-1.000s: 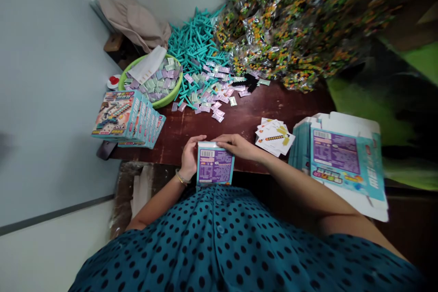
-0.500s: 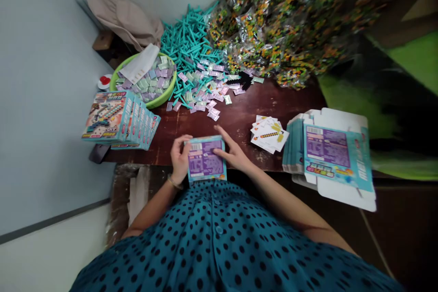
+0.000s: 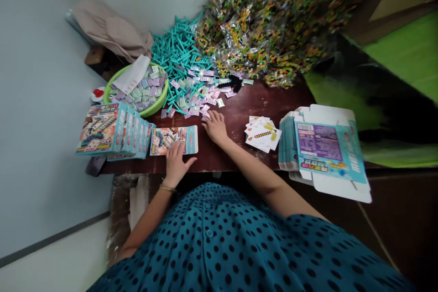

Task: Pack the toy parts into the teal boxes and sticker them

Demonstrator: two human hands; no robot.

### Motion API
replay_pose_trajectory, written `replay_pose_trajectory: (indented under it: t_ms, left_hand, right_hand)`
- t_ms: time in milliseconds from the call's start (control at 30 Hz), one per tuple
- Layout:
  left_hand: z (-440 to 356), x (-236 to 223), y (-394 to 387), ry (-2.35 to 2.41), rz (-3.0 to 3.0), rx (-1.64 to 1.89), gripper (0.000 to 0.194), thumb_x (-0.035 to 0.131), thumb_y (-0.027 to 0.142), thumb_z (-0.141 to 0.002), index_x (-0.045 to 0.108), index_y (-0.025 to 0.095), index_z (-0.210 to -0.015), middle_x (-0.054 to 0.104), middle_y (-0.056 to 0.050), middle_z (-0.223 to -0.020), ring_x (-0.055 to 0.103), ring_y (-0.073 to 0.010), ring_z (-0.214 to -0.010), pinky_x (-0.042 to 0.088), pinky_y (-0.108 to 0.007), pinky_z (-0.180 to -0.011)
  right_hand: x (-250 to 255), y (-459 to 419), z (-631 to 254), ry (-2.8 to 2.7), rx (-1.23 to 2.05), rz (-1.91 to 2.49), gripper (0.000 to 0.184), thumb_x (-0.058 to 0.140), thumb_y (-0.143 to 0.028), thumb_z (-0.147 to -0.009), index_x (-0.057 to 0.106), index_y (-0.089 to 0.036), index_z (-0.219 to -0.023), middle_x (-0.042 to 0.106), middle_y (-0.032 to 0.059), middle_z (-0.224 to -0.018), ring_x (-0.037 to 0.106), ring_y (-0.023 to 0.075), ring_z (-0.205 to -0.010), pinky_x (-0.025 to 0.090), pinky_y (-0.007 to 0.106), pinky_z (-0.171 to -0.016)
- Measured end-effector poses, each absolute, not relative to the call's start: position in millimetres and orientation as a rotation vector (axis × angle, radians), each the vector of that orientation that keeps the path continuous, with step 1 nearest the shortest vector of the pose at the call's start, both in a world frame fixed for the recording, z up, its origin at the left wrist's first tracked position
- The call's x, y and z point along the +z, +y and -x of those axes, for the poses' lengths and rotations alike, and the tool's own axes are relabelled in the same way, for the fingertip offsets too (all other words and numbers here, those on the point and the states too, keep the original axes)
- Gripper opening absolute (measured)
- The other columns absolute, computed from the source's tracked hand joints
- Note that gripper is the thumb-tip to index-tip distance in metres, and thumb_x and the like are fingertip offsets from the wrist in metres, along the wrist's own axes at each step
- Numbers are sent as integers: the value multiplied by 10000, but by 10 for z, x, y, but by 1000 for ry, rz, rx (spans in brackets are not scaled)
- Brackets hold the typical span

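A closed toy box (image 3: 174,139) lies picture side up on the dark wooden table (image 3: 246,100), right beside the row of finished boxes (image 3: 114,131). My left hand (image 3: 176,163) rests flat on the box's near edge, fingers spread. My right hand (image 3: 215,126) is stretched forward to the edge of the scattered small pastel packets (image 3: 198,100), fingers down on them; whether it pinches one is hidden.
A green bowl (image 3: 137,91) of packets with a white sheet stands at the back left. Behind lie a heap of teal sticks (image 3: 178,52) and clear bags of coloured bricks (image 3: 267,27). Instruction cards (image 3: 263,133) and flat unfolded boxes (image 3: 321,150) are on the right.
The box, held purple back up in both hands, has been turned over and laid down by the finished row. My right hand let go and reached forward to the packets.
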State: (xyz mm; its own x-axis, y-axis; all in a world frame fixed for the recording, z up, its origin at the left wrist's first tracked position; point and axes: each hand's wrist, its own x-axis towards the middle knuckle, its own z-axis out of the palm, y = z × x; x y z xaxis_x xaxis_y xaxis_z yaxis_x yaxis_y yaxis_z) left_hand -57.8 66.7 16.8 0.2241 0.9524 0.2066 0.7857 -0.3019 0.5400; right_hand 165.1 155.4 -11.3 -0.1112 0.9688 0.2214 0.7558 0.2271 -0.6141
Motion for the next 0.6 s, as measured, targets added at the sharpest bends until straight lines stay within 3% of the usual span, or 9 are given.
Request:
replay_pose_trajectory:
  t_ms: [100, 167, 233, 300, 333, 433, 500, 600]
  left_hand:
    - [327, -40, 671, 1770, -2383, 417, 928, 776, 544, -821, 410, 148, -1576, 398, -230, -1624, 356, -440, -1501, 241, -631, -1224]
    - [219, -69, 750, 1776, -2461, 327, 796, 716, 475, -889, 444, 149, -1562, 427, -218, -1611, 377, -429, -1494, 275, -611, -1209]
    - [168, -20, 849, 1714, -2478, 370, 564, 612, 377, -967, 555, 163, -1486, 552, -190, -1522, 460, -387, -1451, 340, -563, -1178]
    - [166, 100, 930, 1640, -2428, 541, 414, 492, 335, -1028, 660, 179, -1373, 680, -157, -1376, 578, -331, -1349, 405, -509, -1132]
    - [180, 181, 957, 1607, -2382, 653, 405, 440, 347, -1051, 694, 183, -1320, 719, -147, -1308, 629, -305, -1284, 434, -484, -1105]
    - [268, 470, 987, 1591, -2193, 971, 501, 374, 462, -1070, 753, 150, -1174, 778, -149, -1128, 719, -272, -1081, 508, -427, -1000]
    - [346, 653, 968, 1632, -2042, 1090, 559, 385, 531, -1055, 765, 126, -1116, 785, -157, -1047, 734, -274, -988, 535, -401, -923]
    - [431, 857, 896, 1623, -1863, 1117, 577, 408, 576, -1038, 772, 130, -1078, 786, -138, -969, 734, -258, -905, 546, -345, -822]
  right_hand:
    - [-350, 1141, -1940, -2219, 319, 1607, 557, 553, -393, -1018, 549, -44, -1453, 384, 220, -1629, 214, 394, -1570, 98, 681, -1268]
    - [-461, 701, -2010, -2351, 266, 1542, 712, 544, -512, -1008, 474, -13, -1511, 371, 234, -1633, 214, 391, -1574, 124, 641, -1287]
    - [-548, 308, -2050, -2369, 243, 1541, 891, 578, -635, -951, 432, 30, -1527, 376, 274, -1616, 260, 426, -1551, 204, 626, -1275]
    - [-627, 47, -2100, -2338, 241, 1522, 952, 628, -698, -890, 481, 25, -1492, 418, 290, -1584, 334, 449, -1513, 287, 627, -1242]
    - [-665, -34, -2126, -2318, 246, 1484, 874, 642, -685, -889, 553, -12, -1439, 469, 273, -1555, 385, 439, -1488, 327, 623, -1223]
    - [-726, -143, -2160, -2261, 302, 1254, 346, 572, -450, -1012, 737, -166, -1119, 697, 152, -1337, 582, 334, -1347, 458, 564, -1137]
    - [-648, -127, -2120, -2171, 371, 1085, 263, 494, -292, -1052, 739, -204, -1012, 778, 90, -1139, 690, 249, -1181, 551, 462, -1030]
    - [-272, 67, -1946, -1943, 421, 1005, 215, 516, -238, -1044, 710, -208, -1131, 780, 77, -1063, 711, 199, -1076, 587, 374, -932]
